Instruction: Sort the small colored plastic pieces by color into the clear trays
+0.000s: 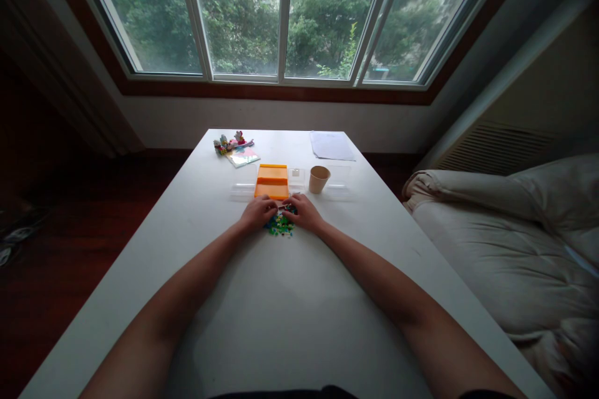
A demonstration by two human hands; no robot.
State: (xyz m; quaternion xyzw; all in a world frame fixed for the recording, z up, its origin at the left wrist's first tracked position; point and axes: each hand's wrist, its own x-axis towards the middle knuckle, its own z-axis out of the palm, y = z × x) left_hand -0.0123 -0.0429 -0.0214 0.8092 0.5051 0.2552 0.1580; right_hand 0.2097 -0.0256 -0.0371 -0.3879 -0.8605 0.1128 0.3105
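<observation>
A small heap of green, blue and other coloured bits [281,224], seemingly tiny building bricks, lies on the white table. My left hand [258,212] rests at the heap's left side, fingers curled inward with the tips drawn together. From the right, my right hand [303,212] reaches over the heap, its fingers bent and closed towards the left hand. Something small and dark shows between the two sets of fingertips, too small to name. Just beyond my hands sits an orange plastic tray [272,189] with a raised ridge across it.
Right of the tray are a small clear box [296,178] and a brown paper cup [319,179]. Clear plastic trays flank them. Small figures [229,143] and a shiny packet [243,156] lie far left; white sheets [332,145] lie far right. A sofa [477,255] stands right.
</observation>
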